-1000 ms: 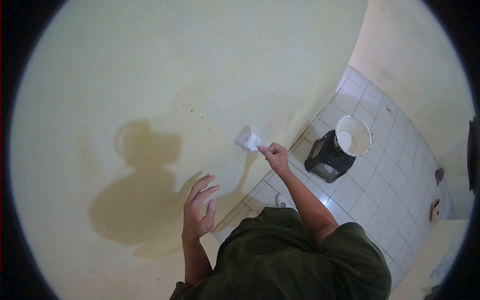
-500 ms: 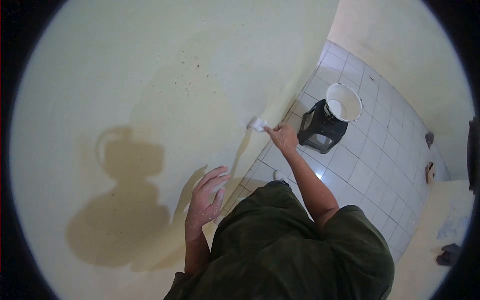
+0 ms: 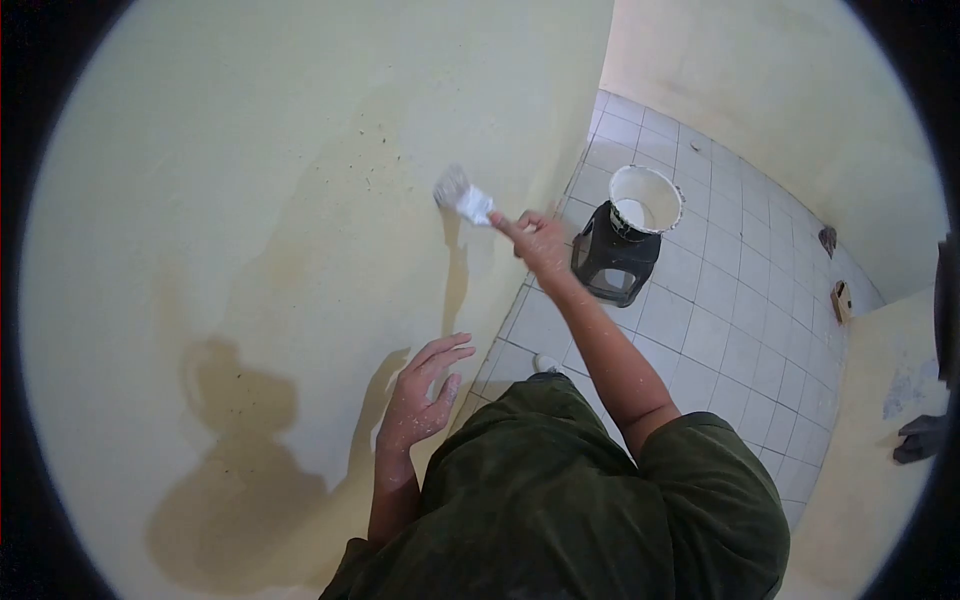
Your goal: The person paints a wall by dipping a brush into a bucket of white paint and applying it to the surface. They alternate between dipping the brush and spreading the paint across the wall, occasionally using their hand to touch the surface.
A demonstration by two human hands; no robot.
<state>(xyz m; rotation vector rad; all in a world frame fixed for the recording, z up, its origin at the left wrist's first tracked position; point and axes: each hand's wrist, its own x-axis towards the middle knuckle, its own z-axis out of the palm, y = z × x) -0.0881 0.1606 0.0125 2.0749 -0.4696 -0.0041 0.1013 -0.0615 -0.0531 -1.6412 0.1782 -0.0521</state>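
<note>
My right hand grips a paintbrush by its handle end, the white-smeared ferrule and bristles pointing left at the wall. The bristles sit right at the pale yellow wall, with a long shadow of the brush falling below them. Small dark pits mark the wall to the left of the bristles. Spotted with white paint, my left hand hovers beside the wall lower down, fingers stretched and apart, holding nothing.
On a black plastic stool stands a white paint bucket with a smeared rim. White floor tiles spread to the right. A dark object and a tan object lie by the far wall, and a dark thing is at the right.
My right hand has carried the paintbrush up and left along the wall. The view has shifted, so the bucket and stool appear further left. My left hand stays spread.
</note>
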